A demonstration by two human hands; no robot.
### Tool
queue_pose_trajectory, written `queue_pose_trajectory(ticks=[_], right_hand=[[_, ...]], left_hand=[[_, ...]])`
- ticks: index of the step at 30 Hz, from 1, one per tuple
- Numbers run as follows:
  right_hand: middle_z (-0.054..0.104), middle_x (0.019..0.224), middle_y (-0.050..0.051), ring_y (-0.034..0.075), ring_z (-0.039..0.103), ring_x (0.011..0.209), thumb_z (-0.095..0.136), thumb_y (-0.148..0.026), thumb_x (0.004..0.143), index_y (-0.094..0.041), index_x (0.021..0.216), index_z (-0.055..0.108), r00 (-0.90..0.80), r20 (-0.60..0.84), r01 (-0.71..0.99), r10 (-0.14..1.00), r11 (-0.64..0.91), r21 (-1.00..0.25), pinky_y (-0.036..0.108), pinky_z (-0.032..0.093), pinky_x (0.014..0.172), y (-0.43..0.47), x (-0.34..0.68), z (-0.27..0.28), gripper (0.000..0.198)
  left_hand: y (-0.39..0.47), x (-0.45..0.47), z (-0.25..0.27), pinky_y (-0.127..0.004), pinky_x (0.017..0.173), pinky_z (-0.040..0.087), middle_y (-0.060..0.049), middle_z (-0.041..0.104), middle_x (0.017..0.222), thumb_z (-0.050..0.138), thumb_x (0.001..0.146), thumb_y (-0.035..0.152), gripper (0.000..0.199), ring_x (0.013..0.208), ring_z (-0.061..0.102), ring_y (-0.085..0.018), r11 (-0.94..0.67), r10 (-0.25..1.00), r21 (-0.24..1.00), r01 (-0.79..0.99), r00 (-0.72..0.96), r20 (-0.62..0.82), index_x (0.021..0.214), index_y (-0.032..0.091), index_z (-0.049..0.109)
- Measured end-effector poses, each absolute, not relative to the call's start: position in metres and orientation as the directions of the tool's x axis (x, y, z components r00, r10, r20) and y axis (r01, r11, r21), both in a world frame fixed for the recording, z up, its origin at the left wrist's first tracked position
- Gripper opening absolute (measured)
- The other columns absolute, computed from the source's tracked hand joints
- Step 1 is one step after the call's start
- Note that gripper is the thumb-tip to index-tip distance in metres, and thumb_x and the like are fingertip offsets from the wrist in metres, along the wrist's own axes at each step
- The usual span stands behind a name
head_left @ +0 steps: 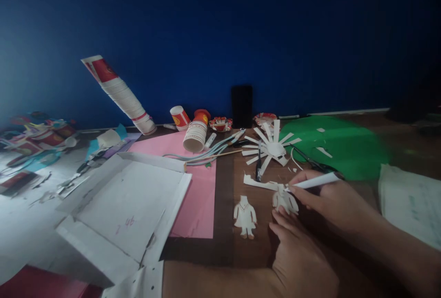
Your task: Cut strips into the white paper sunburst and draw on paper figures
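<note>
My right hand [334,199] grips a white pen [315,181] whose tip rests at the top of a white paper figure cutout [285,200]. With its fingertips, my left hand [299,259] holds the lower part of that cutout down on the brown table, partly covering it. To the left lies a second paper figure [245,219], with collar lines drawn on it and no head. A torn strip of white paper [260,183] lies just above the figures. Beyond it is a cut-open paper cup [274,148] with its strips spread out like rays.
Scissors [315,163] lie by a green sheet [347,146]. An opened white box [127,206] rests partly on pink paper [198,210]. A tilted cup stack [126,98], a patterned cup [195,136] and a dark upright block [241,106] stand along the blue wall.
</note>
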State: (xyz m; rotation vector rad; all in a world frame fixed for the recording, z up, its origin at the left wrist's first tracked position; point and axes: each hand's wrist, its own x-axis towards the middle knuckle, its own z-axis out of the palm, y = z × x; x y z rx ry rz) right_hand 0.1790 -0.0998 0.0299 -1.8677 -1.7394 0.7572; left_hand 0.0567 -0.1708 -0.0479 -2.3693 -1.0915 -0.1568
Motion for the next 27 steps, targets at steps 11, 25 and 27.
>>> queue_pose_trajectory(ticks=[11,25,27], right_hand=[[0.074,0.067,0.001,0.020,0.067,0.059,0.056,-0.041,0.086,-0.025,0.083,0.069,0.009,-0.071,0.729,0.997,-0.055,-0.682,0.031,0.046,0.058,-0.098,0.181,0.020,0.020],[0.070,0.057,-0.001,0.019,0.065,0.052,0.057,-0.041,0.084,-0.024,0.083,0.070,0.020,-0.092,0.710,0.996,-0.079,-0.700,0.029,0.044,0.052,-0.098,0.179,0.021,0.021],[0.070,0.057,-0.001,0.019,0.064,0.051,0.057,-0.042,0.085,-0.024,0.083,0.070,0.015,-0.098,0.705,0.995,-0.080,-0.705,0.029,0.044,0.052,-0.098,0.180,0.021,0.022]], left_hand=[[-0.168,0.051,-0.039,-0.050,0.067,0.062,-0.030,0.072,0.105,0.055,0.083,0.022,0.036,0.096,0.071,-0.042,-0.559,0.623,-0.414,0.719,0.693,0.362,0.104,0.001,0.076],[-0.169,0.054,-0.043,-0.055,0.069,0.060,-0.033,0.070,0.108,0.055,0.085,0.027,0.040,0.099,0.070,-0.044,-0.545,0.667,-0.428,0.721,0.682,0.300,0.108,-0.001,0.073],[-0.169,0.055,-0.043,-0.055,0.070,0.060,-0.032,0.070,0.108,0.056,0.085,0.028,0.041,0.100,0.070,-0.045,-0.537,0.670,-0.415,0.735,0.670,0.320,0.107,-0.001,0.074]])
